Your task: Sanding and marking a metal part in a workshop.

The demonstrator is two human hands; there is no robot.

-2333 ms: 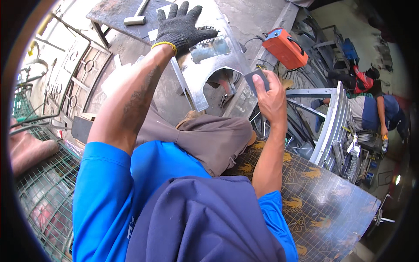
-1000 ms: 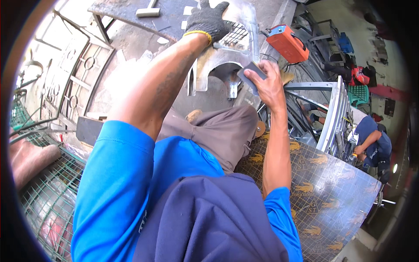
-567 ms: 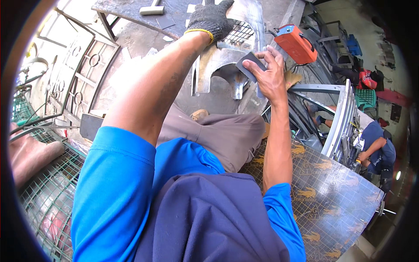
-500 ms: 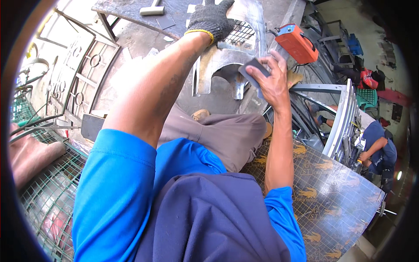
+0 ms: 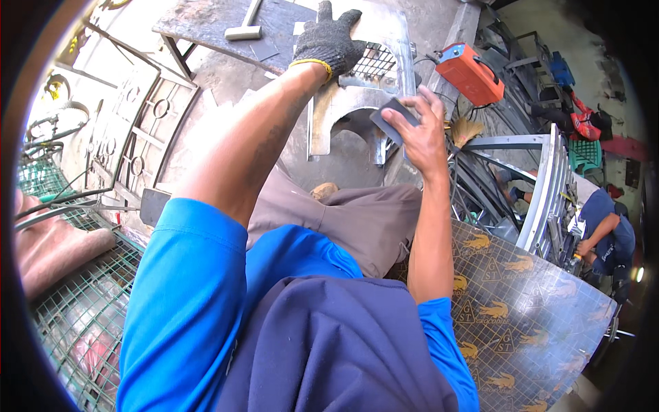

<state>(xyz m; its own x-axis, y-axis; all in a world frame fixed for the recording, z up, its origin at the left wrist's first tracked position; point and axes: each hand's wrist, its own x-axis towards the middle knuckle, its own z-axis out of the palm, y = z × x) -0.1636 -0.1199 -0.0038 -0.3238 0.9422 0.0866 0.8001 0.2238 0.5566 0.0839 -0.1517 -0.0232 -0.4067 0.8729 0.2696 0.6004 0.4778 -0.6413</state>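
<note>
The bare right hand (image 5: 424, 137) pinches a dark flat pad (image 5: 395, 121), thumb flat on its face and the other fingers bent behind, their contact partly hidden. The gloved left hand (image 5: 327, 45) has its fingers spread, palm down on a bare metal panel (image 5: 388, 26). That panel sits at the right end of the bench (image 5: 199, 20), its arched lower part projecting past the front edge over the floor; whether the bench bears it, I can't tell, nor whether the pad touches metal. The likeliest trouble is a cut to the right hand, since it wears no glove so near the thin rim of the arch. If the left palm slipped, the panel could swing or tip, no other hold on it being visible. The hammer (image 5: 243, 32) lies close to the bench's front edge, so a knock to the bench might send it off. Cords by the orange box (image 5: 470, 74) could snag a moving arm. As for writing, the dark board (image 5: 549, 329) at lower right carries gold animal figures, lettering and lettered triangles over a fine grid, readable in places, paler toward its right corner; I can make out no words on the orange box.
</note>
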